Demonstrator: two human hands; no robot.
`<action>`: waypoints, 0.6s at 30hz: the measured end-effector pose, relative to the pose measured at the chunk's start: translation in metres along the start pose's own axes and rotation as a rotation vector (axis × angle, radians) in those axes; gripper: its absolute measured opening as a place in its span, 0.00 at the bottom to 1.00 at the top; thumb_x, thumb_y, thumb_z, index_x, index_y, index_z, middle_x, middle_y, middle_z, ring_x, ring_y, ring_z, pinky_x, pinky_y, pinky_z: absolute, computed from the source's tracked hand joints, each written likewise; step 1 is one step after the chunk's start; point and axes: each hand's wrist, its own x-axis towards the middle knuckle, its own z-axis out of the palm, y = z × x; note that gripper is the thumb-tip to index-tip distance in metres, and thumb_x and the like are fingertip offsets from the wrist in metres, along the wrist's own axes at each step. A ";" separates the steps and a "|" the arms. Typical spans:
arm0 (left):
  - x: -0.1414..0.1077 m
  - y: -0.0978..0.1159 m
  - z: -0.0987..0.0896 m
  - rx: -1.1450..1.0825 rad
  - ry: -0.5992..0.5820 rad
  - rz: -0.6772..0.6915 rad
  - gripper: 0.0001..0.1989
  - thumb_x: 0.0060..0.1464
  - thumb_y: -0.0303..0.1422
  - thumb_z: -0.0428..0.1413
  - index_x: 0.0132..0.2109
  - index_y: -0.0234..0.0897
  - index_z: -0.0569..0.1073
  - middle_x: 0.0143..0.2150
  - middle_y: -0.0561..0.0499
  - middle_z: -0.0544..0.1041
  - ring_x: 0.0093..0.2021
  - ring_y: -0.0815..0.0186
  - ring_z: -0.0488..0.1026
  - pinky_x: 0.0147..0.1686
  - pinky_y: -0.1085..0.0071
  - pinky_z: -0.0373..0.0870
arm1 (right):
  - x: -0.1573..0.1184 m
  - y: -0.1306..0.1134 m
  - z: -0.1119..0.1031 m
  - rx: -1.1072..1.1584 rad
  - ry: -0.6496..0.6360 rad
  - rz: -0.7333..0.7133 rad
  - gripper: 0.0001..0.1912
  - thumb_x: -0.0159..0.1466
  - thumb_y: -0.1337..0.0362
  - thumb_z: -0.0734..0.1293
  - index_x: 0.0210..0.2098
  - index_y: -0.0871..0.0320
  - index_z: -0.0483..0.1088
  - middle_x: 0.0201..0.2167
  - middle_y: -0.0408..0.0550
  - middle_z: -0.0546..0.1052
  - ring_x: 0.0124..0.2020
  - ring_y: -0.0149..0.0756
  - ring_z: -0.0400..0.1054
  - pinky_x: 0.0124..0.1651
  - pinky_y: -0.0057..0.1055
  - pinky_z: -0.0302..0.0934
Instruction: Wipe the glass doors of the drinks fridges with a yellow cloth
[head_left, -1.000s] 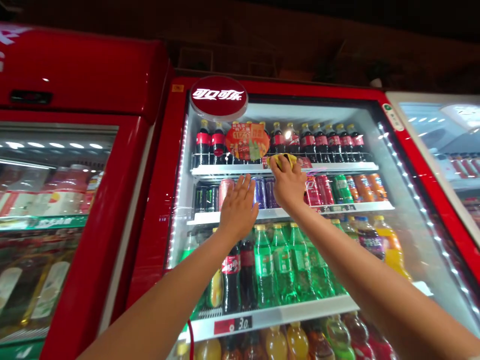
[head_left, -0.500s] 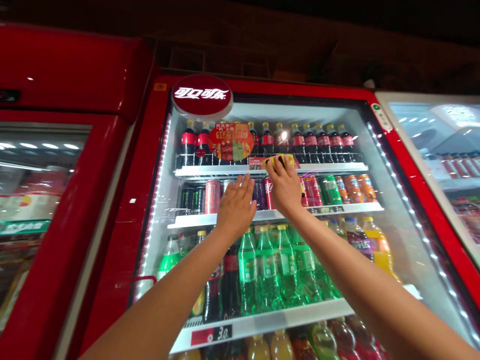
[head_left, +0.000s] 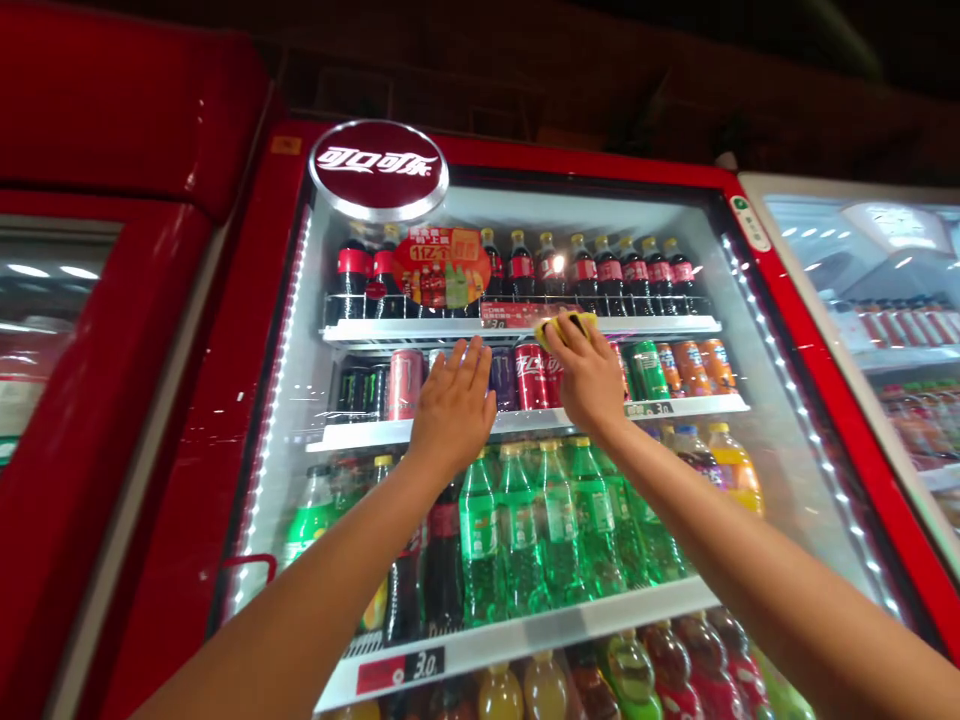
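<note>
My right hand (head_left: 589,380) is closed on a yellow cloth (head_left: 551,328), bunched under the fingers against the glass door (head_left: 637,205) of a red drinks fridge. The cloth lies over the edge of the top shelf, just right of a red price strip (head_left: 510,314). My left hand (head_left: 454,405) is flat on the same glass, fingers stretched out, with nothing in it. It covers part of the row of cans, between a pink can (head_left: 405,384) and a purple can (head_left: 503,378). The palms of both hands are hidden from me.
Behind the glass stand cola bottles (head_left: 583,272), cans and green bottles (head_left: 521,530) on white shelves. A round sign (head_left: 379,170) sticks out at the door's upper left. A red sticker (head_left: 441,268) is below it. Other fridges (head_left: 900,350) flank this one.
My right hand has slid the cloth a little to the right across the glass. My left hand keeps its place on the door. The whole view has shifted slightly.
</note>
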 end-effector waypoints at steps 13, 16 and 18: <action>0.000 0.004 0.000 -0.075 -0.012 0.009 0.32 0.70 0.35 0.42 0.76 0.30 0.48 0.79 0.40 0.50 0.79 0.53 0.44 0.77 0.51 0.41 | 0.003 0.020 -0.001 -0.011 0.014 0.202 0.36 0.65 0.75 0.56 0.71 0.53 0.62 0.71 0.50 0.66 0.73 0.53 0.54 0.72 0.59 0.55; 0.001 0.003 0.000 -0.092 -0.009 0.018 0.32 0.70 0.35 0.42 0.76 0.31 0.49 0.79 0.41 0.51 0.79 0.54 0.44 0.77 0.52 0.41 | 0.010 0.015 0.000 -0.022 -0.057 0.012 0.38 0.65 0.76 0.55 0.73 0.50 0.59 0.72 0.46 0.64 0.74 0.47 0.53 0.75 0.54 0.51; 0.001 0.001 0.000 -0.089 -0.004 0.026 0.31 0.70 0.35 0.42 0.76 0.30 0.50 0.79 0.41 0.50 0.79 0.55 0.44 0.77 0.53 0.42 | 0.021 0.027 0.001 -0.032 -0.079 -0.041 0.40 0.64 0.77 0.55 0.73 0.47 0.58 0.72 0.42 0.64 0.74 0.46 0.53 0.75 0.53 0.52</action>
